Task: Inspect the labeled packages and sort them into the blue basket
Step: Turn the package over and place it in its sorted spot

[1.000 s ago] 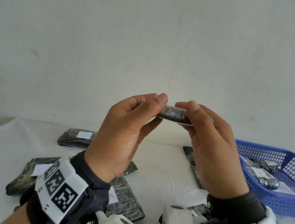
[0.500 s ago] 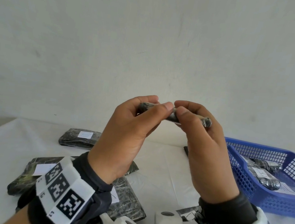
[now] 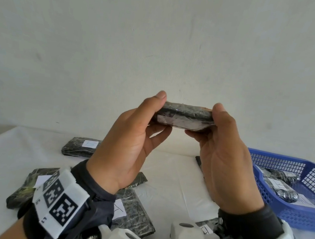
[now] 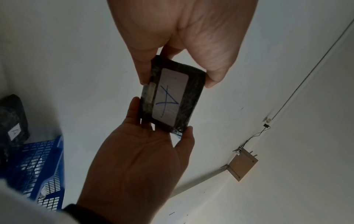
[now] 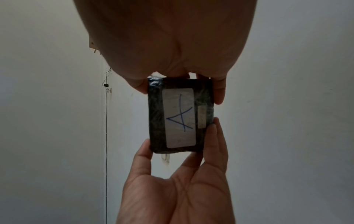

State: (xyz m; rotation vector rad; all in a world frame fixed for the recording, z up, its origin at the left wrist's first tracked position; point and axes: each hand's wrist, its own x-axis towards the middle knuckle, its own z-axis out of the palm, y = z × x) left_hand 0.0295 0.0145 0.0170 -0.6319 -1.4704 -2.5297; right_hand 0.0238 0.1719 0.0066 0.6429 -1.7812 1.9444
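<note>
I hold a small black wrapped package point(image 3: 184, 115) up in front of the wall, level and edge-on in the head view. My left hand point(image 3: 160, 113) pinches its left end, thumb on top and fingers below. My right hand point(image 3: 209, 123) pinches the right end the same way. Its underside carries a white label with a blue "A" point(image 4: 169, 97), also plain in the right wrist view on the package point(image 5: 180, 116). The blue basket point(image 3: 308, 217) stands on the table to the right, below my right hand, with labeled packages point(image 3: 280, 189) inside.
Several more black labeled packages lie on the white table: one at the back left point(image 3: 80, 147), one at the near left point(image 3: 25, 190), one under my left wrist point(image 3: 134, 213). A white wall rises behind the table.
My hands have slid apart from the package's middle to its two ends. The package has tipped so its lower labeled face shows a little more.
</note>
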